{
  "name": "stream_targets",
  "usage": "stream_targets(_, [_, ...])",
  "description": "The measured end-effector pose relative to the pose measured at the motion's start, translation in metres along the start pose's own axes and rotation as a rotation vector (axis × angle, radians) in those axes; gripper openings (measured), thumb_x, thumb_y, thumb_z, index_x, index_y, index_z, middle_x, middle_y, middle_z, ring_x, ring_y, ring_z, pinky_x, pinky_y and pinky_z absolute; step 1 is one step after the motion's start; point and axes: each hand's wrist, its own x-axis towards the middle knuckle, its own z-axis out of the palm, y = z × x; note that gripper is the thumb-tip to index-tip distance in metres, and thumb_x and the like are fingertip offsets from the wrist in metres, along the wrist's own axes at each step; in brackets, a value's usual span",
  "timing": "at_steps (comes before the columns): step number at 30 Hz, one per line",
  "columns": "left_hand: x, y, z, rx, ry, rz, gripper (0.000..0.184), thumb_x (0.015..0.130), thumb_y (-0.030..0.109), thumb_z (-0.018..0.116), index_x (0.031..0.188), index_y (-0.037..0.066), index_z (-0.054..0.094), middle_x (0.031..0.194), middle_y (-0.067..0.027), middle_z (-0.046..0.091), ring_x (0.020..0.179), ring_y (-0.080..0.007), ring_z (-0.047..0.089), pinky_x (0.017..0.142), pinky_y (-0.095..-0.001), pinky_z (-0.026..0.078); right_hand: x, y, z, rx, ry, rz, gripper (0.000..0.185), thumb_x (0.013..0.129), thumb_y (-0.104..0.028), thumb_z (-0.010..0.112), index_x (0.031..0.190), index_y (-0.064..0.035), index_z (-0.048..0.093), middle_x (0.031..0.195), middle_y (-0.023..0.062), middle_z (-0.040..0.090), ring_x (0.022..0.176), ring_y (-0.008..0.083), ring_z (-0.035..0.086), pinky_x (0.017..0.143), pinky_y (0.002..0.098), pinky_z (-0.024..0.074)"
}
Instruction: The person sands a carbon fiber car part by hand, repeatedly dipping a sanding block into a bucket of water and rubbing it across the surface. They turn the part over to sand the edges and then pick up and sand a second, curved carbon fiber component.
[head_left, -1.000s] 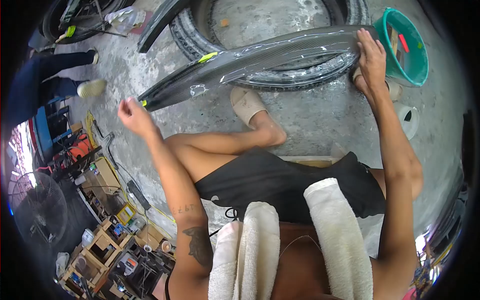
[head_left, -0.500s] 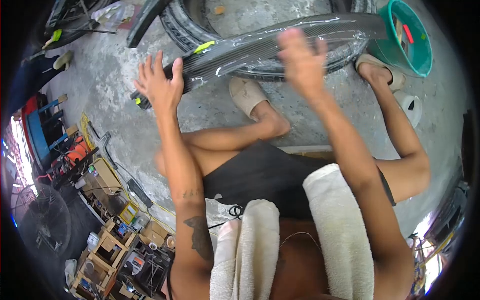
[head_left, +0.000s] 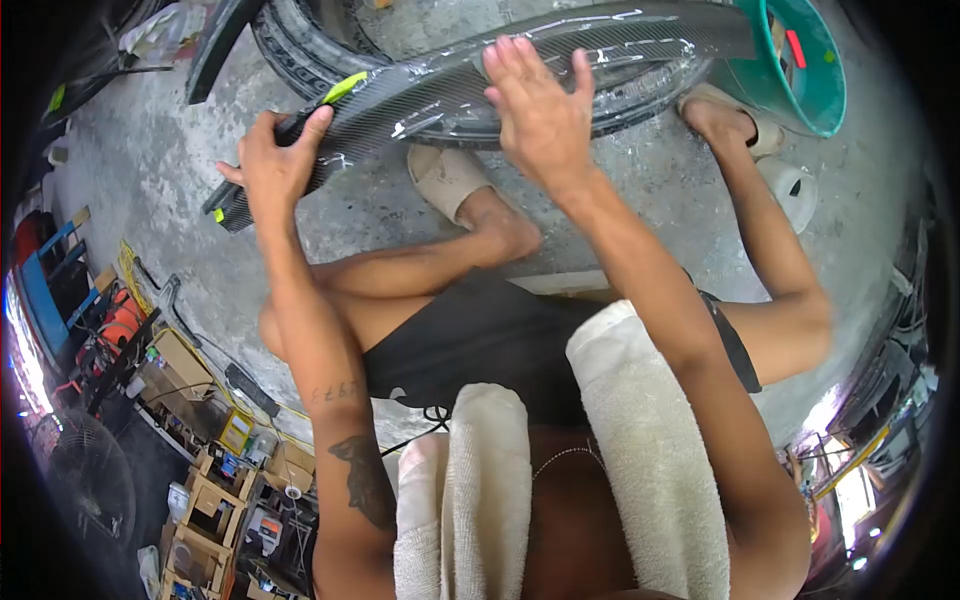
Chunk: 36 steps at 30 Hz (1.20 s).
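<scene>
A long, curved carbon-fibre panel (head_left: 430, 105) with a dark woven surface and shiny, wet-looking streaks slants across the upper part of the view. Pieces of yellow-green tape (head_left: 346, 87) stick to its upper edge and left end. My left hand (head_left: 275, 165) grips the panel near that left end, thumb on the near face and fingers around the far edge. Flat on the middle of the panel lies my right hand (head_left: 545, 125), its fingers stretched out and thumb apart. The panel rests over a black tyre (head_left: 300, 60), and its right end reaches the green bucket (head_left: 828, 90).
A white roll (head_left: 800, 205) lies on the concrete floor near my right foot. Another dark curved strip (head_left: 218, 55) is at upper left. Wooden shelving (head_left: 215, 500), a fan (head_left: 90, 475), yellow cable (head_left: 135, 275) and tools crowd the lower left.
My left hand has closed from spread fingers to a grip around the panel's edge. My right hand has moved left along the panel. The whole view has shifted slightly.
</scene>
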Motion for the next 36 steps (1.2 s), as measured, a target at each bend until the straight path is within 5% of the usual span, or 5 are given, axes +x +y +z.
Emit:
stream_targets(4, [0.003,0.003,-0.007,-0.045,-0.107,-0.061,0.076,0.076,0.076,0.071,0.114,0.01,0.075,0.118,-0.0145,0.072,0.124,-0.034,0.059,0.116,-0.0717,-0.001,0.001,0.07,-0.029,-0.195,-0.002,-0.065,0.035,0.099,-0.019,0.06,0.134,-0.0219,0.066,0.142,-0.0019,0.063,0.134,0.0124,0.056,0.119,0.0572,0.0189])
stream_targets(6, [0.001,0.0,0.0,-0.048,-0.065,-0.035,0.075,0.077,0.076,0.071,0.114,0.011,0.075,0.118,-0.0141,0.072,0.125,-0.0337,0.059,0.117,-0.0712,0.0,0.01,0.111,-0.054,-0.151,0.197,0.055,0.02,0.1,-0.015,0.055,0.113,-0.0085,0.069,0.116,0.0113,0.072,0.116,0.0312,0.066,0.107,0.0583,0.0387])
stream_targets(9, [0.0,0.003,-0.003,-0.016,-0.045,0.007,0.072,0.079,0.074,0.071,0.117,0.013,0.074,0.116,-0.0161,0.072,0.123,-0.0331,0.06,0.117,-0.0677,0.005,0.003,0.126,-0.003,0.098,0.295,0.236,0.033,0.1,-0.017,0.059,0.131,-0.0168,0.067,0.138,0.0008,0.066,0.133,0.0147,0.057,0.117,0.0546,0.0204])
stream_targets(13, [0.004,0.001,-0.003,0.008,-0.051,-0.015,0.075,0.077,0.076,0.071,0.117,0.013,0.075,0.114,-0.0157,0.073,0.121,-0.033,0.062,0.118,-0.0652,0.006,0.008,-0.026,0.014,0.165,0.079,-0.09,0.027,0.09,-0.02,0.07,0.116,-0.0154,0.072,0.132,-0.0007,0.068,0.131,0.0196,0.058,0.115,0.0673,0.0229])
stream_targets(36, [0.003,-0.003,0.002,0.0,-0.01,0.012,0.071,0.075,0.074,0.073,0.113,0.014,0.076,0.117,-0.0135,0.073,0.124,-0.0339,0.058,0.117,-0.0657,0.01,0.007,-0.015,0.013,0.016,0.083,-0.028,0.032,0.094,-0.013,0.064,0.125,-0.0184,0.07,0.132,0.0011,0.069,0.134,0.0192,0.057,0.119,0.0632,0.0173])
